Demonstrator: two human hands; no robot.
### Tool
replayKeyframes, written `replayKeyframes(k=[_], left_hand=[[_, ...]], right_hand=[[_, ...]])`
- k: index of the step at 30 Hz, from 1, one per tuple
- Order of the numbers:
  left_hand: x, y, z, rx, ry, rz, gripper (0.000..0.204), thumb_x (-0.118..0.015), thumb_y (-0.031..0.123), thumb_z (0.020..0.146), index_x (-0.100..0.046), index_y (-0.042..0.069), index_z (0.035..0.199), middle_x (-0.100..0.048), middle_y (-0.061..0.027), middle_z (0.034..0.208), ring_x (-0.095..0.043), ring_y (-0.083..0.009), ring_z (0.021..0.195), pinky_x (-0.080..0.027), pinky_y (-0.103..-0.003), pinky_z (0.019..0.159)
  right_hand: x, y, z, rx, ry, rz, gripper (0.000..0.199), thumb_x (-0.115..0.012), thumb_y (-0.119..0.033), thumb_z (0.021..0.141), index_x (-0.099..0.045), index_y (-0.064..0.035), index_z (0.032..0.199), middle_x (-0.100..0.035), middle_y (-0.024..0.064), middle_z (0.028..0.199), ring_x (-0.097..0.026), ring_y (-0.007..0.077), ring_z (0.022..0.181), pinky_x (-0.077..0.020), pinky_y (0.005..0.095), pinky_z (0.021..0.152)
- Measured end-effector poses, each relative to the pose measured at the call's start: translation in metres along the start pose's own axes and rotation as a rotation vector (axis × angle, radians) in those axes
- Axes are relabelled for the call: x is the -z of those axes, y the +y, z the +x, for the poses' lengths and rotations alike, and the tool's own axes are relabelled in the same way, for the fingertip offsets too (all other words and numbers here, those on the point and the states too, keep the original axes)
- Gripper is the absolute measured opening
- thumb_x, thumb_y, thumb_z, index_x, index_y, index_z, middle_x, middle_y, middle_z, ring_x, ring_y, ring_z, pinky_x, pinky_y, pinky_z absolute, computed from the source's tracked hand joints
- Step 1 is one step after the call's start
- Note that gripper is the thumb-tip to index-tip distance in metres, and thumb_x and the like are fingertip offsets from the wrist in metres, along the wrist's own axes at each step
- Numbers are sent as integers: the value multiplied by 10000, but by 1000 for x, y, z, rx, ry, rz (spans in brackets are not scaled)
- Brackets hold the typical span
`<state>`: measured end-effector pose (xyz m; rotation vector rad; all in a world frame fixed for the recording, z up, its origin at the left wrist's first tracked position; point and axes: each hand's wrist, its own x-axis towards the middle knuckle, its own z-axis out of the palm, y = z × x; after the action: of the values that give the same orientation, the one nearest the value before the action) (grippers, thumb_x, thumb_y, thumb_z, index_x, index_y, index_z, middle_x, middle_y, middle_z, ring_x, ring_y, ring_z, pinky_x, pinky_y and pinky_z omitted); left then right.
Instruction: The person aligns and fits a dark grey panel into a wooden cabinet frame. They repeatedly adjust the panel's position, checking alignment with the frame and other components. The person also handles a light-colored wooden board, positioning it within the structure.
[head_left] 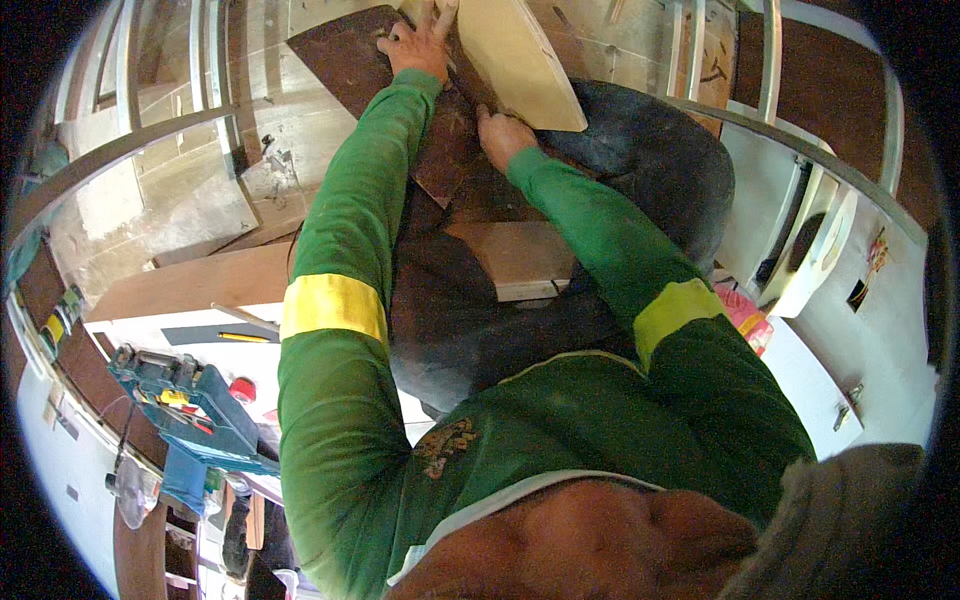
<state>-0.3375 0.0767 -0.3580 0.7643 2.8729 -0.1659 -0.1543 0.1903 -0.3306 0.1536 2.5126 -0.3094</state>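
The left hand (418, 48) is over the dark brown board (345, 50), far off in the middle. Two of its fingers stick out and the others bend. I can't tell if it grips anything. The right hand (506, 138) is curled by the near end of the pale wood board (520, 70), just right of the brown one. I can't tell what it holds. A blue-green toolbox (225, 425) sits open on the near left.

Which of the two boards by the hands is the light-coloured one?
It's the pale cream board, just beyond the right hand. The other, the dark brown board, shows to its left and is much darker.
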Motion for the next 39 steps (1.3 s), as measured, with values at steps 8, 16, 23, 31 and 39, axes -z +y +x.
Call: replayKeyframes(k=[8,16,23,31,39], left_hand=[[48,11,-3,39,-261,-47,1036,-718,500,913,-49,311,1680,-73,-31,1754,-421,-403,1371,-395,-623,1068],[38,5,15,-1,-194,-143,1061,-750,442,894,-44,322,1677,-71,-55,1755,-353,-451,1465,-352,-691,1118],[-10,-11,11,-63,-138,-216,1106,-779,311,886,-3,316,1673,-77,-106,1750,-291,-457,1521,-349,-721,1114],[89,-16,2,-134,-511,-172,1309,-907,289,769,46,359,1663,61,-26,1755,-296,-421,1529,-380,-721,1112],[-31,-17,18,-195,25,-88,927,-635,268,934,-65,456,1641,-125,22,1741,-567,-430,1244,-492,-753,904]], right_hand=[[9,5,-19,63,-203,-190,313,-507,-112,990,-615,63,1227,-712,312,1056,-734,423,1010,-627,523,810],[9,-3,-37,-14,-263,-1,265,-552,-113,939,-692,77,1062,-731,311,953,-747,445,931,-610,552,833],[68,-26,-31,-35,-29,69,294,-517,-89,957,-614,49,1198,-715,331,961,-733,476,907,-591,599,782],[-9,-20,67,-32,-38,101,352,-482,-137,1001,-584,26,1295,-703,319,1064,-723,441,976,-588,571,835],[25,17,21,136,-20,-41,290,-525,-159,943,-767,0,944,-736,282,940,-742,439,847,-607,543,761]])
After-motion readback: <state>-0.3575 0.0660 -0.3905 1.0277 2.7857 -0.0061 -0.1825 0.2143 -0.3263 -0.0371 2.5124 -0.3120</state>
